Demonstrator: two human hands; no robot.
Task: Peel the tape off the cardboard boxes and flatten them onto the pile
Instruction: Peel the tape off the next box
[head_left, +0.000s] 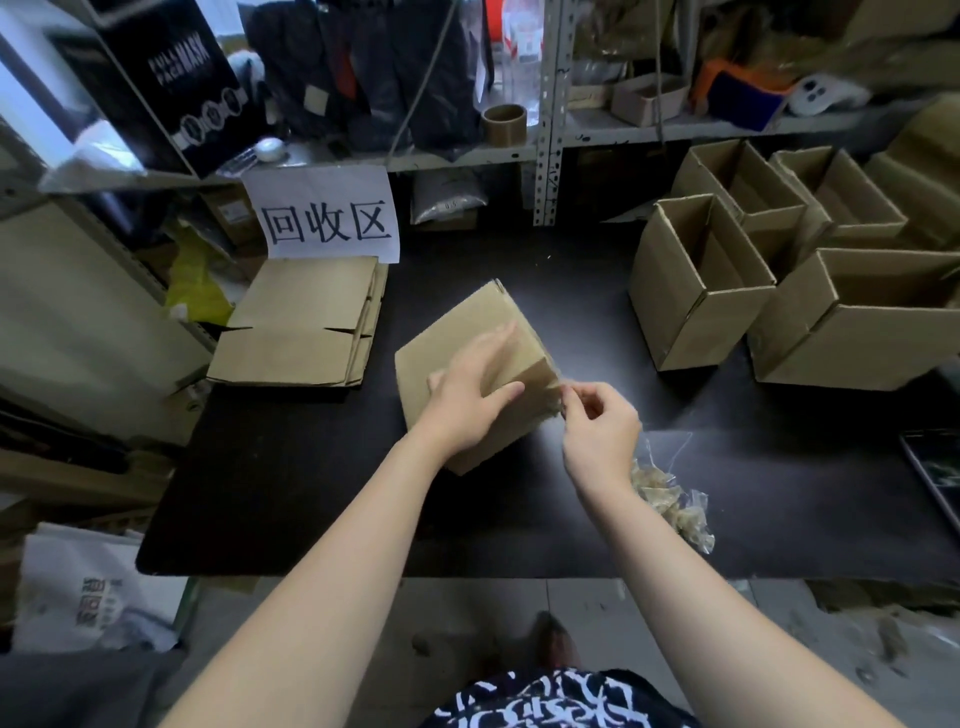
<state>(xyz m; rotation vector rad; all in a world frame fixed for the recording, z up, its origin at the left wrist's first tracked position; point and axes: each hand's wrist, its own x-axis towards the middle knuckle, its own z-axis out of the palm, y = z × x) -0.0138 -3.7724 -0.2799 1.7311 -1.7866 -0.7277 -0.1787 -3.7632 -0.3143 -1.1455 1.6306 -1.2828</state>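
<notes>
A closed box (470, 364) sits tilted near the middle of the dark surface (291, 467), one corner raised toward the person. The left hand (470, 397) lies flat on the box's near face, fingers spread and pressing down, closed on nothing. The right hand (597, 426) is at the box's right corner, thumb and forefinger pinched narrow on a thin strip of tape (563, 387) (the strip is blurred, and how far it runs along the edge cannot be told). Just behind the right wrist a crumpled heap of clear peeled tape (670, 499) lies on the surface. To the left, below a paper sign (324, 215) with three printed characters, the pile (306, 325) of flattened boxes rests at the surface's far left edge, well apart from the box in hand. On the right stand several open boxes (696, 280), upright and touching one another. A tape roll (504, 124) stands on the shelf (467, 153) behind.
</notes>
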